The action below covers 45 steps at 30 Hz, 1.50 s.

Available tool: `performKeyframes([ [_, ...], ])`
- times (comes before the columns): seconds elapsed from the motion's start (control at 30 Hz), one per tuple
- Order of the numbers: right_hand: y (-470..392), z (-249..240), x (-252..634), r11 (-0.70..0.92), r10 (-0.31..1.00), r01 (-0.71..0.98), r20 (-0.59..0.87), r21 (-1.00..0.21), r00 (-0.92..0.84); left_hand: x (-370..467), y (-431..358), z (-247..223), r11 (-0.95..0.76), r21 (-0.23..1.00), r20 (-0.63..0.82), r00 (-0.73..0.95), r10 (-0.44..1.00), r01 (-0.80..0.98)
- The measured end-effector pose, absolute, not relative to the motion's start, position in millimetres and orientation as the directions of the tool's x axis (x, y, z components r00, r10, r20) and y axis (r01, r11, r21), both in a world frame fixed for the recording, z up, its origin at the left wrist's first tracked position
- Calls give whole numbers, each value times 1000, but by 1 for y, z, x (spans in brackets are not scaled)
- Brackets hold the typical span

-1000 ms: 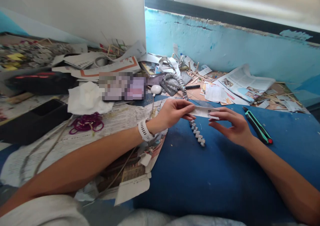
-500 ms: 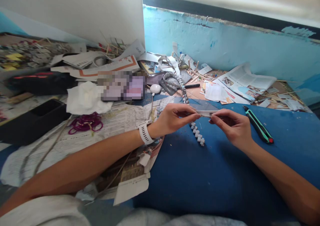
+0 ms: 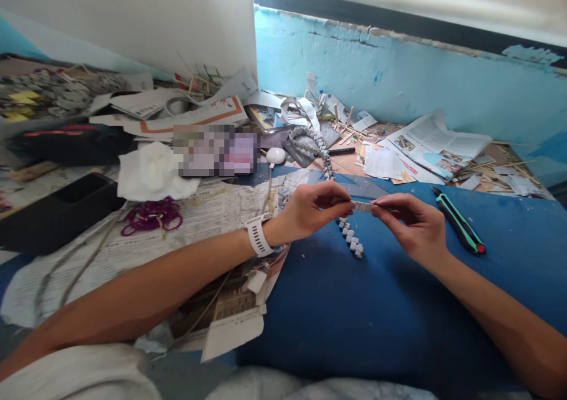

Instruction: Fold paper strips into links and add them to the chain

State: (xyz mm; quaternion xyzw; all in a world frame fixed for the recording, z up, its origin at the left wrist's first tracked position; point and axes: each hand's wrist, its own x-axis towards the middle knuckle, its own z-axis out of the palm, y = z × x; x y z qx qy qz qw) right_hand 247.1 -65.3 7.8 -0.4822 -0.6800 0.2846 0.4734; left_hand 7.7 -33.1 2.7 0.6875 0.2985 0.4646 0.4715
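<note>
A narrow strip of printed paper [image 3: 362, 207] is stretched between my two hands above the blue tabletop [image 3: 336, 317]. My left hand [image 3: 312, 211], with a white watch band on its wrist, pinches the strip's left end. The other end is between the thumb and fingers of my right hand [image 3: 407, 220]. Beneath and behind my hands runs a zigzag chain of folded paper [image 3: 349, 236]; its near end lies on the blue surface, its middle is partly hidden by my left hand, and its far part curls at the back.
A black and green utility knife [image 3: 459, 220] lies right of my right hand. Newspaper sheets [image 3: 217, 211] with a purple string bundle [image 3: 153, 215] cover the left side. Paper scraps and thin sticks [image 3: 352, 125] clutter the back, beside a white round charger [image 3: 275, 155].
The paper strip has turned slightly between my fingers, and its visible stretch now looks shorter and tilts down to the right. Both hands stay almost in place.
</note>
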Motion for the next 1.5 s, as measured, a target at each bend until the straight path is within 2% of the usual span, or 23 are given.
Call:
performKeyframes([
  [0.2, -63, 10, 247, 279, 958, 342, 286, -897, -30, 8, -32, 1, -351, 935, 340, 399, 851, -47],
  [0.43, -56, 11, 249, 200, 980, 123, 195, -972, -44, 1, -28, 6, -561, 827, 463, 521, 717, 37],
  [0.5, -56, 11, 250, 184, 981, 102, 177, -978, -78, 2, -28, 6, -576, 815, 476, 488, 731, 68],
  [0.6, -58, 11, 250, 197, 960, 91, 173, -976, -222, 4, -30, 5, -520, 850, 443, 416, 794, 87],
  [0.7, -62, 11, 249, 270, 929, 120, 225, -955, -295, 6, -32, 5, -467, 882, 411, 383, 827, 60],
  [0.8, -65, 11, 248, 347, 929, 218, 301, -912, -217, 7, -33, 4, -471, 881, 418, 383, 824, 51],
  [0.93, -66, 12, 248, 316, 948, 346, 275, -884, -161, 9, -36, 4, -408, 912, 364, 390, 846, 33],
  [1.17, -65, 10, 247, 313, 949, 327, 280, -892, -144, 12, -36, 4, -368, 930, 340, 348, 874, 15],
  [1.33, -65, 6, 245, 266, 963, 336, 267, -904, -45, 13, -36, 1, -327, 945, 304, 346, 888, 10],
  [1.5, -65, 6, 245, 243, 969, 327, 246, -913, -34, 14, -36, -3, -221, 966, 255, 337, 906, -138],
])
